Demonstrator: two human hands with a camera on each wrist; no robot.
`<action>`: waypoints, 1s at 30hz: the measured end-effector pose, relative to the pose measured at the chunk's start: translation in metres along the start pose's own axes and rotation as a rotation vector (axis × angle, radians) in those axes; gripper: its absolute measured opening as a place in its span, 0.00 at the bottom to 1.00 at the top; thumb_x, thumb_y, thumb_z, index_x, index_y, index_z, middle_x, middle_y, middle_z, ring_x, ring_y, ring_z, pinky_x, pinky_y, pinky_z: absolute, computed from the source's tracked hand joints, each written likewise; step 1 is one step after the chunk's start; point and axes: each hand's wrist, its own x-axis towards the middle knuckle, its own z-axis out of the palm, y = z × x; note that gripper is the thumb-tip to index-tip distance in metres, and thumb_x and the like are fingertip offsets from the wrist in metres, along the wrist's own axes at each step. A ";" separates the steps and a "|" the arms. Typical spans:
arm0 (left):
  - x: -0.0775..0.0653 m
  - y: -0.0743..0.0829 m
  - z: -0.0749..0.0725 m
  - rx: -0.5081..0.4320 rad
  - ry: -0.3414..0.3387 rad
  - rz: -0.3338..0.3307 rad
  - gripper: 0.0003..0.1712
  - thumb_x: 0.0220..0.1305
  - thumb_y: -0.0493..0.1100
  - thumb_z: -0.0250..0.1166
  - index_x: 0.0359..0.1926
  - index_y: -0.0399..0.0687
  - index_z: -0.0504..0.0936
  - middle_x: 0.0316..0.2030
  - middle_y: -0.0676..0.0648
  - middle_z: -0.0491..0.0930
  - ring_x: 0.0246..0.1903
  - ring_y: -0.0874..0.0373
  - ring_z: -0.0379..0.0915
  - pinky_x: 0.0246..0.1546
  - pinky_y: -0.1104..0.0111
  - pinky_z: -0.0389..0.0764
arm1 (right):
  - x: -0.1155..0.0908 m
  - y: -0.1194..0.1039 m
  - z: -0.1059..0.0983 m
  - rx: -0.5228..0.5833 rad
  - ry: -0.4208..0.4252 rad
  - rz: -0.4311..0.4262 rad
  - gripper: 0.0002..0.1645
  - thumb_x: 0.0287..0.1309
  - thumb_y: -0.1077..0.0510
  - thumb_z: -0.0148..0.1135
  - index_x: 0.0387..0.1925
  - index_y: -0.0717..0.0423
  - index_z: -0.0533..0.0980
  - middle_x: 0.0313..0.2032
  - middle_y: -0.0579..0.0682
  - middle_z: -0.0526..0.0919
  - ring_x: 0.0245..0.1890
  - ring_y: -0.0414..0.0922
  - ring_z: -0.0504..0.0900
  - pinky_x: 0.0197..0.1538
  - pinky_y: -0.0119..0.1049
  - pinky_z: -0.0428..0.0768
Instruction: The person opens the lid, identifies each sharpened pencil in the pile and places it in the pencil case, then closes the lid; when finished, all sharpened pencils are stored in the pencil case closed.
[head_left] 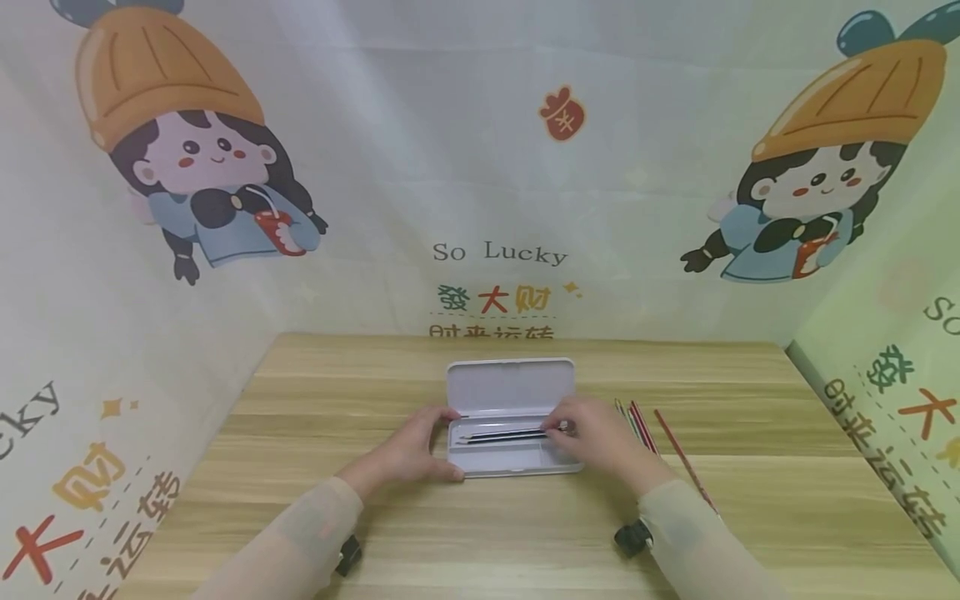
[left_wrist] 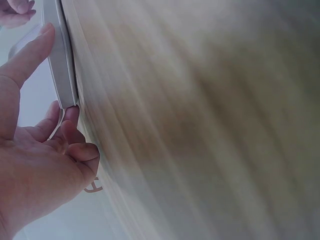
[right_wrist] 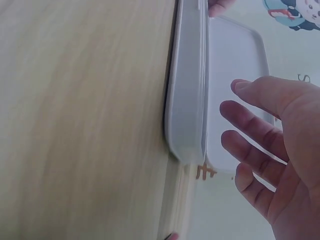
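A white pencil case [head_left: 487,461] lies on the table with its lid [head_left: 510,387] raised at the back. Dark pencils [head_left: 502,436] rest lengthwise in its rear compartment. My left hand [head_left: 408,450] grips the left end of the case, thumb at the near corner and fingers at the far one. Over the right end of the case is my right hand [head_left: 600,433], its fingertips by the pencils' right ends. In the right wrist view the fingers [right_wrist: 250,120] are spread, bent a little, with nothing visible between them; the inside of the case is hidden there.
Several colored pencils [head_left: 637,421] lie on the table right of the case, partly behind the right hand. A single red pencil [head_left: 682,454] lies farther right. Printed cloth [head_left: 495,183] stands behind and beside the wooden table [head_left: 315,417].
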 end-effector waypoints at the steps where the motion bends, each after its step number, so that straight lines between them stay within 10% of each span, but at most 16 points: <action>1: 0.000 -0.001 0.000 -0.001 0.002 -0.004 0.51 0.39 0.46 0.87 0.65 0.42 0.73 0.65 0.38 0.74 0.69 0.40 0.67 0.76 0.45 0.63 | -0.002 0.001 -0.001 0.001 0.008 -0.001 0.05 0.61 0.58 0.71 0.39 0.49 0.88 0.35 0.41 0.86 0.34 0.38 0.81 0.39 0.31 0.81; 24: 0.002 -0.002 0.001 0.001 0.008 0.006 0.50 0.39 0.45 0.87 0.64 0.43 0.74 0.65 0.38 0.74 0.69 0.40 0.66 0.76 0.44 0.63 | -0.038 0.027 -0.023 -0.044 0.030 0.102 0.08 0.59 0.56 0.74 0.41 0.49 0.88 0.36 0.40 0.87 0.30 0.36 0.77 0.35 0.30 0.80; 30: 0.003 -0.004 0.002 -0.003 0.008 0.009 0.50 0.39 0.45 0.87 0.65 0.43 0.73 0.65 0.38 0.74 0.69 0.40 0.66 0.76 0.45 0.63 | -0.049 0.036 -0.026 -0.059 0.026 0.124 0.09 0.58 0.59 0.74 0.42 0.51 0.88 0.42 0.47 0.91 0.44 0.47 0.87 0.52 0.48 0.87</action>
